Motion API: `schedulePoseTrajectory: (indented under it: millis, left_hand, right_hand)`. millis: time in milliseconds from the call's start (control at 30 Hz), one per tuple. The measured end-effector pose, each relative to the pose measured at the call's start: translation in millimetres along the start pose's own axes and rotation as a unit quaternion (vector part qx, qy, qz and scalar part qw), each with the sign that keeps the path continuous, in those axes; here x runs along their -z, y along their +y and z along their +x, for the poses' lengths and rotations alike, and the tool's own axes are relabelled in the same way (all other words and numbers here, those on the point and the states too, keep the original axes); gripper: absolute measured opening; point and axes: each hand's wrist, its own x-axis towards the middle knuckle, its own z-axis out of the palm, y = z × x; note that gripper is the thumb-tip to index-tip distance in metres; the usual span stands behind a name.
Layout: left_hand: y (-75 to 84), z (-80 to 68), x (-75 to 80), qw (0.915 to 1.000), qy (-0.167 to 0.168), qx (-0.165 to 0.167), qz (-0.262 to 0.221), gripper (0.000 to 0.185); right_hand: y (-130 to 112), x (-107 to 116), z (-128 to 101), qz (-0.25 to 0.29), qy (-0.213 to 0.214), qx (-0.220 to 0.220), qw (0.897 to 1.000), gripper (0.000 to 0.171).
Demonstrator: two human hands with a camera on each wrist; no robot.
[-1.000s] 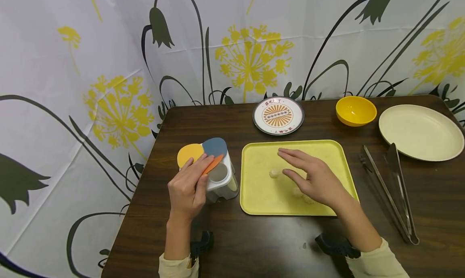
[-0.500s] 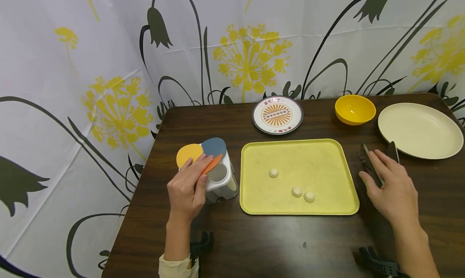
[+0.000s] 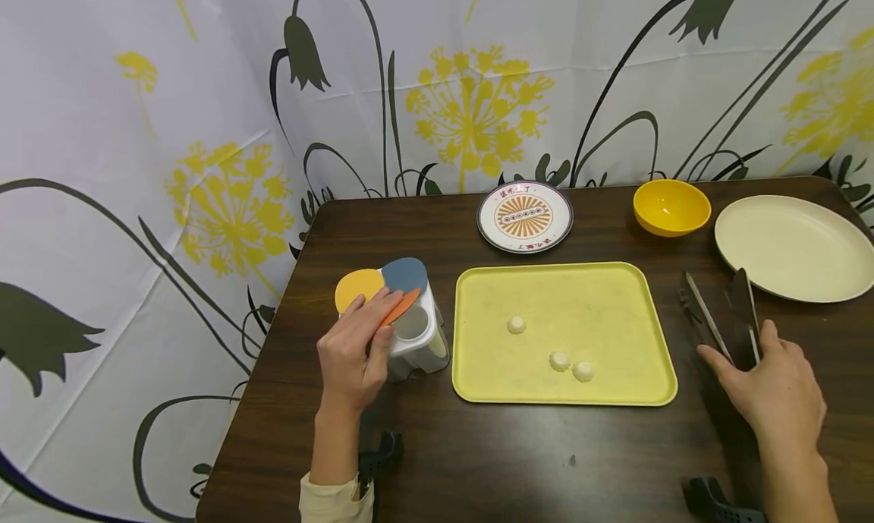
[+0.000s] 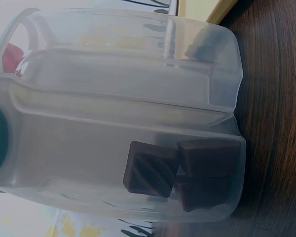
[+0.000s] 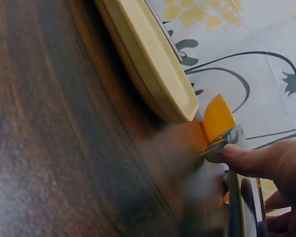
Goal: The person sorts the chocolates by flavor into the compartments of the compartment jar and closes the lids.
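Note:
My left hand (image 3: pixel 355 356) lies over a compartmented container (image 3: pixel 418 356), its fingers extended against an orange lid (image 3: pixel 403 307) tipped up beside an uncovered round opening. Through the container's translucent wall, the left wrist view shows several dark brown, chocolate-like blocks (image 4: pixel 152 170). At the right, my right hand (image 3: pixel 781 390) grips metal tongs (image 3: pixel 705 310), thumb against the left arm and fingers round the right one. The tongs lie on the table with their tips spread and pointing to the back. Three small whitish round pieces (image 3: pixel 517 325) sit on a yellow tray (image 3: pixel 617 390) between my hands.
Behind the tray lies a patterned plate (image 3: pixel 488 218). A yellow bowl (image 3: pixel 672 208) and a cream oval plate (image 3: pixel 795 246) stand at the back right. Yellow (image 3: pixel 358 286) and blue (image 3: pixel 406 274) lids cover other container openings. A floral cloth (image 3: pixel 382 90) hangs behind the table.
My right hand has moved from above the tray to the right, onto the tongs, then back along them toward me. My left hand stays at the orange lid.

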Motion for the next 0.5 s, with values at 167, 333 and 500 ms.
schedulePoseTrajectory:
  millis: [167,333,500]
  left_hand:
    - [-1.0,-0.5,0.0,1.0,-0.002,0.001,-0.003,0.038]
    - [-1.3,-0.3,-0.3,1.0,0.0,-0.001,-0.004,0.038]
    - [-1.8,-1.1,-0.3,1.0,0.001,0.002,-0.005,0.038]
  right_hand:
    - [3.0,-2.4,0.6,0.008,0.003,0.004,1.0,0.102]
    - [4.4,-1.6,0.9,0.018,0.022,0.004,1.0,0.08]
    - [5.7,-0.3,1.7,0.018,0.012,-0.026,0.999,0.082]
